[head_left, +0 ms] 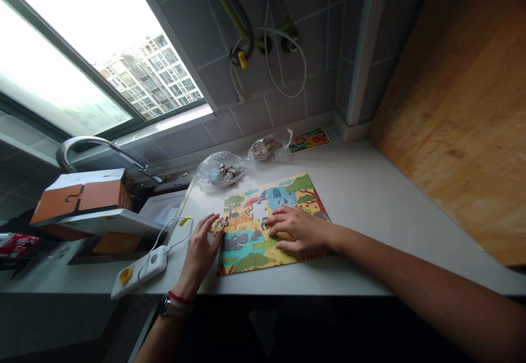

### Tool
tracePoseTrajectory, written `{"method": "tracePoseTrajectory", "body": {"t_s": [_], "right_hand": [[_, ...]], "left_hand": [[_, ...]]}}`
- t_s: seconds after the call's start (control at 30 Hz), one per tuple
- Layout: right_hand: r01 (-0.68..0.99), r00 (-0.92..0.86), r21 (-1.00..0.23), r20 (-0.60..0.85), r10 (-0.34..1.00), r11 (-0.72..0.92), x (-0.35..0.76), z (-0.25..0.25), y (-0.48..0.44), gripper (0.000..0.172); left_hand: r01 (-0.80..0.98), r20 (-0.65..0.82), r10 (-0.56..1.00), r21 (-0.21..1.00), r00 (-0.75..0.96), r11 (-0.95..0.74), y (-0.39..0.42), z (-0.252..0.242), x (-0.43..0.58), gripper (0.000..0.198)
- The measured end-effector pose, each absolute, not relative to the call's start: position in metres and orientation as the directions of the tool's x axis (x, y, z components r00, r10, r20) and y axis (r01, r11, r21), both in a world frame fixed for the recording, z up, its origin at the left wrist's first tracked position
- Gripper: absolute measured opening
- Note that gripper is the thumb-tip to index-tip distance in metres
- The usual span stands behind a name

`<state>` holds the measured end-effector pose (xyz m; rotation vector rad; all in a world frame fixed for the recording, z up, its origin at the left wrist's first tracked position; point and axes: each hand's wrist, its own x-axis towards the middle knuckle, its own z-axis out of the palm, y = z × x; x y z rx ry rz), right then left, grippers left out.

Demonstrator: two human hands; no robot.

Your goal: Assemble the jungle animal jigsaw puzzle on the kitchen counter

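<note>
A colourful animal jigsaw puzzle [246, 261] lies flat on the white counter, with a pale gap [258, 209] showing in its upper middle. My left hand [201, 245] rests at the puzzle's left edge, thumb and fingers apart. Right by those fingertips is a small puzzle piece [223, 222] that looks slightly raised; whether the fingers touch it is unclear. Over the right-centre of the puzzle lies my right hand [293, 229], fingers spread, just right of the gap. The hand hides part of the picture beneath it.
Behind the puzzle lie two clear bags of pieces, one [224, 171] nearer and another [267, 147] further right. A picture card [310, 139] lies beside them. Left are a power strip [139, 270] with a white cable, an orange-and-white box [82, 196] and a sink tap [107, 143].
</note>
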<state>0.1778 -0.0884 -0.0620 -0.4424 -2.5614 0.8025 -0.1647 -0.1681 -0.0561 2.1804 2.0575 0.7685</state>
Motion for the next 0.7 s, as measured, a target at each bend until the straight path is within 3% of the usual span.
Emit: {"method": "tracePoseTrajectory", "body": {"t_s": [0.3, 0.5, 0.7], "right_hand": [[0.165, -0.860, -0.603, 0.299, 0.413, 0.780, 0.178, -0.061, -0.089, 0.023], [0.152, -0.863, -0.597, 0.309, 0.401, 0.787, 0.178, -0.061, -0.089, 0.024], [0.130, -0.865, -0.578, 0.331, 0.378, 0.805, 0.178, -0.060, -0.088, 0.024]], "left_hand": [[0.838, 0.340, 0.939, 0.526, -0.050, -0.146, -0.159, -0.040, -0.151, 0.043], [0.790, 0.379, 0.892, 0.455, 0.244, -0.410, -0.147, -0.027, -0.107, 0.040], [0.732, 0.281, 0.844, 0.421, 0.456, -0.536, -0.117, -0.037, -0.079, 0.048]]}}
